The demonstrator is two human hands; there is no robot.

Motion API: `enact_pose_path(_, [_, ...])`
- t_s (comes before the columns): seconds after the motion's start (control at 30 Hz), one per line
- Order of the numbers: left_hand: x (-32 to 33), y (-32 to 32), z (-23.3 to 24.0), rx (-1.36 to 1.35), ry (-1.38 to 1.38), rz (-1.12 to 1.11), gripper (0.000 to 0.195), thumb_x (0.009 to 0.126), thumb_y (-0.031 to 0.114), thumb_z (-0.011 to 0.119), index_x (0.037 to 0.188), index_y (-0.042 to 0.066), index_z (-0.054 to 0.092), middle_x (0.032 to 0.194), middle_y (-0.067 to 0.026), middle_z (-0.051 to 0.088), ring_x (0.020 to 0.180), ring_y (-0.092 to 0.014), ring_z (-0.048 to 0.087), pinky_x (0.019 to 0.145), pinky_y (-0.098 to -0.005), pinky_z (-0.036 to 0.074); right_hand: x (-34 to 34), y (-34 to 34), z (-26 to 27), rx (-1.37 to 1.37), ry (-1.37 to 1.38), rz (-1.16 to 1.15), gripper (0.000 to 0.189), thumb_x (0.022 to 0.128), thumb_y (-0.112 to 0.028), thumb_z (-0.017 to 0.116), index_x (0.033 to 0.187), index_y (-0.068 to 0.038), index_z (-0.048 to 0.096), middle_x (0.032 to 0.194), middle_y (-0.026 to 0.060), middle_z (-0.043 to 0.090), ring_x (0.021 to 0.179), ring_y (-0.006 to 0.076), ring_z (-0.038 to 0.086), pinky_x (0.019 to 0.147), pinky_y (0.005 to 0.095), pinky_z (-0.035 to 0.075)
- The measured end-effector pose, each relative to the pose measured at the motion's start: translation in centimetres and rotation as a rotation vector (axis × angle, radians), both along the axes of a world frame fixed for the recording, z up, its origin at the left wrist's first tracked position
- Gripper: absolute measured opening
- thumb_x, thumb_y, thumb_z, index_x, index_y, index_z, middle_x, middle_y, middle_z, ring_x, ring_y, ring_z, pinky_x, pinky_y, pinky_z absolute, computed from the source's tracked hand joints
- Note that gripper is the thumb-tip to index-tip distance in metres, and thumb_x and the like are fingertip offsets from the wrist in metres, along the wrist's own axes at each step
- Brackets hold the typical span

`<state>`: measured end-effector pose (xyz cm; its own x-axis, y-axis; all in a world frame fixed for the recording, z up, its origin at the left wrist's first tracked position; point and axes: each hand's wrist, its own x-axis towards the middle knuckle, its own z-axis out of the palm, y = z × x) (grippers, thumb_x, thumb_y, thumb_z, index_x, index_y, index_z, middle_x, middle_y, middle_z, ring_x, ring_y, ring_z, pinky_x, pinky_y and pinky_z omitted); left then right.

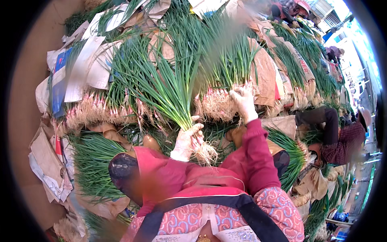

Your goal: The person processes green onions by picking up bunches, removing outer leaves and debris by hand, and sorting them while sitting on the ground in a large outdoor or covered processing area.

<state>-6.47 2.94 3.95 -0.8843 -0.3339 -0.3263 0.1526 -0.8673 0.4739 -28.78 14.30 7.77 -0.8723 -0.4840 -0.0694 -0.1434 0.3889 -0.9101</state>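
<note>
My left hand, in a pale glove, grips a bunch of spring onions just above its pinkish bulbs. The green leaves fan up and away from me, and the tangled roots hang below the hand towards my lap. Farther out on the right, my right hand, also gloved, touches the bulb end of a row of spring onions lying on the pile. Its fingertips are partly hidden among bulbs and roots, so whether they pinch a stalk cannot be told.
More rooted onions lie to the left, with sheets of brown paper between bundles. Loose bundles lie beside both my knees, at left and right. A person in a checked shirt sits at the right; others work farther back.
</note>
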Motion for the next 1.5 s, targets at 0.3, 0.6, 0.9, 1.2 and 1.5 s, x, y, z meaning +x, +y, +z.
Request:
enact_pose_path(0.3, [-0.2, 0.5, -1.1, -0.165, -0.071, -0.067, 0.015, 0.083, 0.008, 0.056, 0.097, 0.005, 0.052, 0.073, -0.0089, 0.062, 0.044, -0.013, 0.055, 0.039, -0.0206, 0.045, 13.7, 0.6, -2.2, 0.145, 0.083, 0.291, 0.031, 0.089, -0.028, 0.051, 0.075, -0.002, 0.061, 0.067, 0.0131, 0.059, 0.059, 0.0227, 0.058, 0.058, 0.0316, 0.045])
enact_pose_path(0.6, [-0.1, 1.2, -1.6, -0.068, -0.103, 0.062, 0.010, 0.081, 0.005, 0.056, 0.090, 0.004, 0.052, 0.080, -0.0094, 0.060, 0.061, -0.017, 0.059, 0.047, -0.0267, 0.048, 11.2, -3.6, -3.3, -0.283, -0.751, 0.301, 0.017, 0.089, -0.021, 0.054, 0.086, -0.004, 0.058, 0.070, -0.0026, 0.056, 0.055, 0.0029, 0.047, 0.046, 0.0172, 0.037])
enact_pose_path(0.9, [0.3, 1.2, -0.6, 0.055, 0.024, 0.069, 0.019, 0.083, 0.002, 0.055, 0.100, 0.006, 0.049, 0.089, -0.0100, 0.058, 0.072, -0.018, 0.058, 0.051, -0.0294, 0.049, 8.5, -0.5, -4.2, 0.663, 0.160, 0.365, 0.041, 0.086, -0.040, 0.047, 0.093, -0.003, 0.063, 0.088, 0.0201, 0.063, 0.086, 0.0335, 0.060, 0.078, 0.0395, 0.045])
enact_pose_path(1.2, [-0.4, 0.8, -0.3, 0.026, 0.022, -0.052, 0.040, 0.082, 0.004, 0.058, 0.120, 0.004, 0.045, 0.081, -0.0054, 0.059, 0.061, -0.013, 0.056, 0.050, -0.0260, 0.048, -5.9, 0.2, 0.1, 0.826, 0.494, -0.273, 0.033, 0.081, -0.035, 0.057, 0.095, -0.006, 0.063, 0.090, 0.0145, 0.064, 0.088, 0.0305, 0.061, 0.079, 0.0390, 0.046])
enact_pose_path(1.5, [-0.2, 0.8, -0.6, 0.026, 0.008, -0.017, 0.038, 0.081, 0.004, 0.057, 0.117, 0.004, 0.046, 0.082, -0.0057, 0.058, 0.062, -0.013, 0.057, 0.050, -0.0254, 0.049, 2.0, -1.7, 0.6, -0.165, 0.040, -0.087, 0.020, 0.084, -0.014, 0.058, 0.098, 0.001, 0.059, 0.073, 0.0036, 0.061, 0.060, 0.0086, 0.055, 0.055, 0.0230, 0.046])
